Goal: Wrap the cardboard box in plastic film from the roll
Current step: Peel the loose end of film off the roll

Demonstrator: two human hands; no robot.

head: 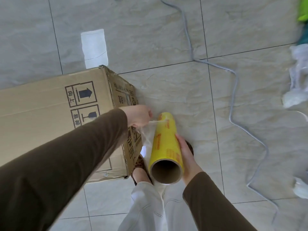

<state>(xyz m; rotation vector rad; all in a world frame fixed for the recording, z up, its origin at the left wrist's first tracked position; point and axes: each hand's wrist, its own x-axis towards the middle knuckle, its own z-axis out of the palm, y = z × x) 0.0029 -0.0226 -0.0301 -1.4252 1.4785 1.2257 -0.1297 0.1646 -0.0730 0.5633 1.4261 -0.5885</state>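
Tan corrugated cardboard box point(50, 114) w/ black printed arrow & glass symbols; just right of it, yellow cylindrical film roll point(164, 142) w/ orange lettering, brown card core. Sleeves olive-brown, trousers pale cream, leopard-print slipper point(139, 165) beside box; floor tiles point(166, 39) grey-beige marbled.

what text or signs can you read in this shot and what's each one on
"向上" with an up-arrow sign: top face of the cardboard box.
"易碎" with a wine-glass sign: same face, just below.
Black print on the box's end face: too slanted and blurred to read.
Orange brand print on the yellow roll, held by the right hand: too small to read.
Nothing readable on the film pinched by the left hand.
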